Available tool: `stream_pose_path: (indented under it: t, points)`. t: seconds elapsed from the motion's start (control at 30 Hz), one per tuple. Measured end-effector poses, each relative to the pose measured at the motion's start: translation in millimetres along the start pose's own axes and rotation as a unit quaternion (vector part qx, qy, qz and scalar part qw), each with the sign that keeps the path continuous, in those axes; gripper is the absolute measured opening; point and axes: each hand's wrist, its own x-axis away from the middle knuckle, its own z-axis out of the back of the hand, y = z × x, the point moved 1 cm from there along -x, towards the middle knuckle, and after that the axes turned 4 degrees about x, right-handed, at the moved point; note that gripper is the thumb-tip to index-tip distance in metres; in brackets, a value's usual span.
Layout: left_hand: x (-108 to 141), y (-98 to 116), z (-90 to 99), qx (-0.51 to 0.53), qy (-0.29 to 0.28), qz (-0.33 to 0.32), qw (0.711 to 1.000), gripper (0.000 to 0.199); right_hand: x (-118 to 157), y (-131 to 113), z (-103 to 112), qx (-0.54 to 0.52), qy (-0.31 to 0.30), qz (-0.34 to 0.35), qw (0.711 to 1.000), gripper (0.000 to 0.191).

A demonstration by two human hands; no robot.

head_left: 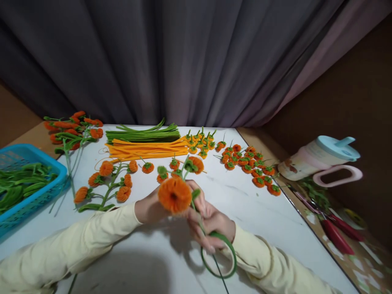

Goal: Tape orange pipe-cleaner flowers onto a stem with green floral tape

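My left hand point(150, 208) is closed around the stem of a pipe-cleaner flower spray, partly hidden behind the large orange flower point(174, 196) at its front. Another orange bloom point(197, 164) and a green bud point(162, 170) stick up from the same bunch. My right hand point(219, 222) meets the left at the stem, its fingers closed with a roll of green floral tape point(233, 269) hanging from them. A thin dark green stem wire passes down through the ring of the roll.
Finished orange sprays point(107, 192) lie left, beside a blue basket point(63, 171) of green leaves. Green point(147, 134) and orange pipe cleaners point(143, 150) lie behind, small flower heads point(245, 159) back right. A tumbler point(306, 161) and red-handled pliers point(337, 237) stand right of the white board.
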Motion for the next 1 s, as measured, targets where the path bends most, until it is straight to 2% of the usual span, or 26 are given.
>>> stream_pose_path:
  t: [0.1, 0.17, 0.3, 0.43, 0.53, 0.63, 0.7, 0.83, 0.93, 1.0]
  points:
    - [-1, -6, 3.7, 0.009, 0.106, -0.012, 0.994, 0.022, 4, -18, 3, -0.008, 0.098, 0.087, 0.991, 0.032]
    - [-1, -12, 3.2, 0.056, 0.152, -0.003, 0.987, 0.019, 8, -25, 3, 0.015, 0.167, 0.11, 0.98, 0.026]
    - [-3, -21, -0.5, 0.143, 0.176, 0.027, 0.974, 0.018, 11, -31, -2, 0.102, 0.284, 0.13, 0.944, 0.025]
    - [-1, -20, -4.3, 0.127, 0.193, 0.063, 0.971, 0.023, 11, -34, -7, 0.205, 0.363, 0.16, 0.895, 0.028]
    - [2, -17, -6.9, 0.068, 0.218, 0.048, 0.972, 0.027, 10, -34, -9, 0.275, 0.39, 0.16, 0.864, 0.03]
    - [3, -18, -7.7, 0.057, 0.268, 0.051, 0.96, 0.028, 9, -34, -12, 0.314, 0.397, 0.144, 0.85, 0.031]
    - [3, -22, -8.1, 0.11, 0.281, 0.055, 0.952, 0.026, 9, -34, -16, 0.308, 0.392, 0.125, 0.858, 0.031]
    - [3, -27, -10.8, 0.22, 0.235, 0.059, 0.945, 0.025, 9, -34, -21, 0.264, 0.382, 0.099, 0.88, 0.032]
    - [4, -26, -11.4, 0.215, 0.226, 0.075, 0.947, 0.027, 10, -34, -20, 0.274, 0.371, 0.087, 0.883, 0.03]
    - [5, -24, -10.4, 0.177, 0.236, 0.08, 0.952, 0.027, 12, -34, -18, 0.299, 0.361, 0.068, 0.881, 0.03]
